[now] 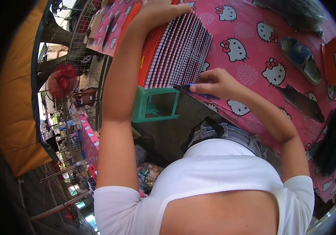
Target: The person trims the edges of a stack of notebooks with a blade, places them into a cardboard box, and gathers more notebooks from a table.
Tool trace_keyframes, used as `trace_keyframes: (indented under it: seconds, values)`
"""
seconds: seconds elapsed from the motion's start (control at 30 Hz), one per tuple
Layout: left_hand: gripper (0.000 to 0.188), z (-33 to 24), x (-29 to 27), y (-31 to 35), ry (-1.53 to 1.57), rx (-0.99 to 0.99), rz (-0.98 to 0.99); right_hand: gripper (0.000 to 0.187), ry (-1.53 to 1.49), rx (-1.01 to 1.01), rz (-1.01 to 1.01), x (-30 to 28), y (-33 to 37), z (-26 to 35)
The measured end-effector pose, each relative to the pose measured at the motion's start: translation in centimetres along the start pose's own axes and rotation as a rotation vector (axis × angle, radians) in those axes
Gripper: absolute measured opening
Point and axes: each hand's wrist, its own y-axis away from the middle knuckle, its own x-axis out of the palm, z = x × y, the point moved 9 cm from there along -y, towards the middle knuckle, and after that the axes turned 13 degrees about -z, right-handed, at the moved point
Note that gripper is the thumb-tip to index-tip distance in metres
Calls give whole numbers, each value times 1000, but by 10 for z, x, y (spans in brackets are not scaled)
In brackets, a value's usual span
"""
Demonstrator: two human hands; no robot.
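Observation:
A stack of spiral notebooks (173, 51) with orange-red covers lies at the table's near left edge, its rows of wire coils turned toward the right. My left hand (161, 12) rests over the far end of the stack, one digit stretched across the coils; its other fingertips run out at the top of the view. By the stack's near right corner, my right hand (217, 84) pinches a slim tool (205, 95), dark with a bright blue part. The tool's dark end reaches the lowest coils; I cannot make out its exact kind.
The table wears a pink patterned cover (250, 58). On its right lie a blue-grey slipper (301, 60), an orange-covered item (334, 62), a dark strip (301, 103) and a black bristly bundle (332, 143). A green plastic stool (138, 103) stands below; a red fan (62, 81) is left.

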Motion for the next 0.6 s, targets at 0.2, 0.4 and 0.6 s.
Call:
trace_keyframes:
  seconds: [0.2,0.4,0.6]
  values:
    - [29,3,2,1,20,3,5,39,433,-571,-384,-19,13,39]
    - [30,1,2,-1,-9,9,7,40,-80,141,100,1,-11,-14]
    - [31,3,1,1,-5,12,3,37,169,-130,-113,-12,-3,2]
